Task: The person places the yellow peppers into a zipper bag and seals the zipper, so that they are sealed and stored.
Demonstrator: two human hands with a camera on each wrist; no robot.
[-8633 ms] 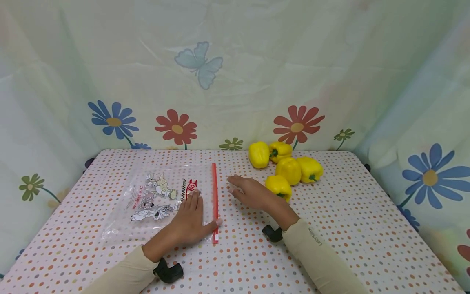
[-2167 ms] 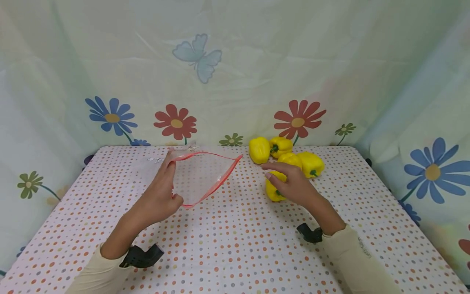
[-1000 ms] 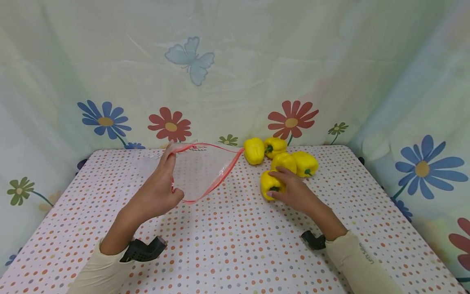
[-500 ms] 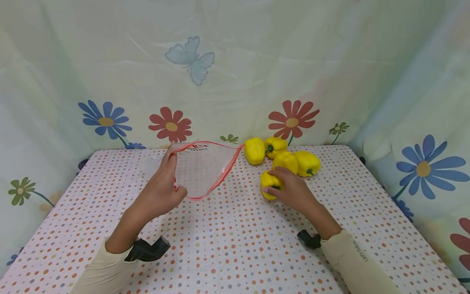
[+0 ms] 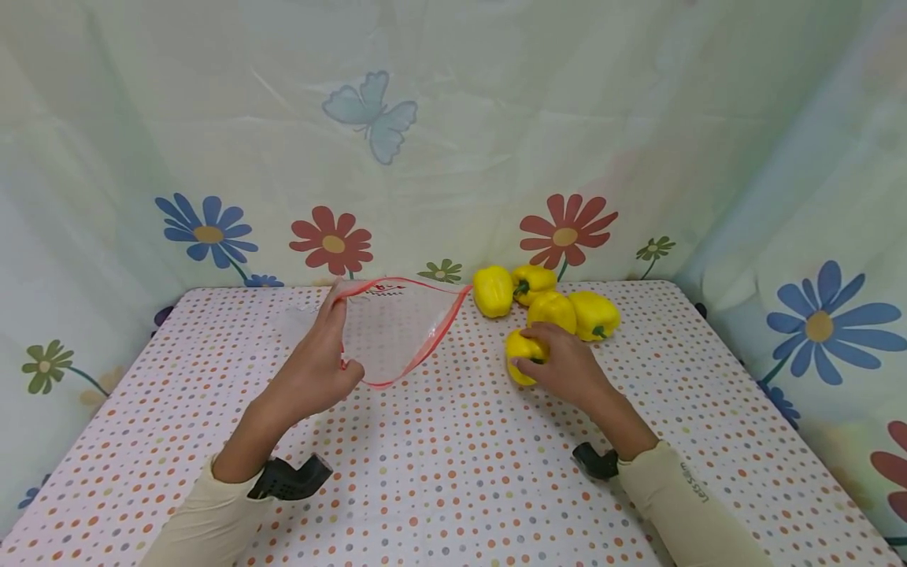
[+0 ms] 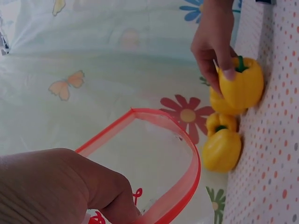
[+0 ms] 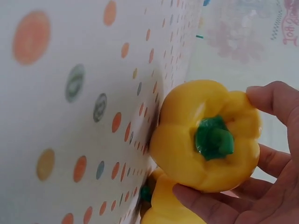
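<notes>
My left hand (image 5: 319, 370) grips the rim of a clear zip bag (image 5: 397, 331) with a red zip edge, its mouth spread wide toward the right. In the left wrist view the bag's red rim (image 6: 194, 158) loops out from the thumb and nothing shows inside. My right hand (image 5: 570, 366) grips the nearest yellow bell pepper (image 5: 520, 358). Seen from the right wrist, thumb and fingers sit round that pepper (image 7: 187, 135), its green stem facing the camera; it is at or just over the tabletop, I cannot tell which.
Several other yellow bell peppers, among them one by the bag's corner (image 5: 492, 291) and one at the right (image 5: 595, 315), lie clustered behind the right hand. A dotted cloth covers the table (image 5: 439, 488). A flowered curtain (image 5: 453, 157) hangs behind it.
Earlier the bag lay flat under my left hand; now it is lifted with its mouth spread. My right hand has moved to the nearest pepper and taken hold of it. Little differs over the last half second.
</notes>
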